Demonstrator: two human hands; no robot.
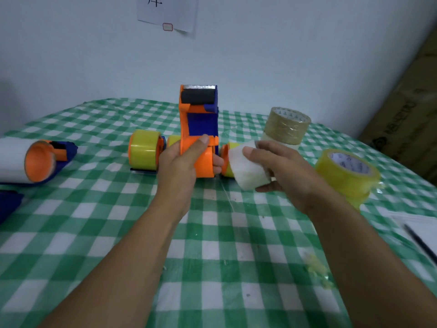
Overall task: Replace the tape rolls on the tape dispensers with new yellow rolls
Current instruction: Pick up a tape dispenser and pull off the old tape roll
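My left hand (182, 162) grips an orange and blue tape dispenser (199, 119) upright above the table, its black roller and metal blade at the top. The bare orange hub (205, 163) sits by my fingers. My right hand (281, 170) holds a whitish tape roll (248, 168) just right of the hub, apart from it. A thin strand of tape trails down from the dispenser. Behind my hands, a dispenser loaded with a yellow roll (144, 149) lies on the table, and another yellow roll (227, 159) is partly hidden.
A loose yellow roll (347, 172) lies at the right, with a brown roll (287, 124) stacked on a pale one behind it. At the left lies a dispenser (45, 159) with a white roll. Paper and a pen (421, 242) sit at the right edge of the green checked tablecloth (212, 245).
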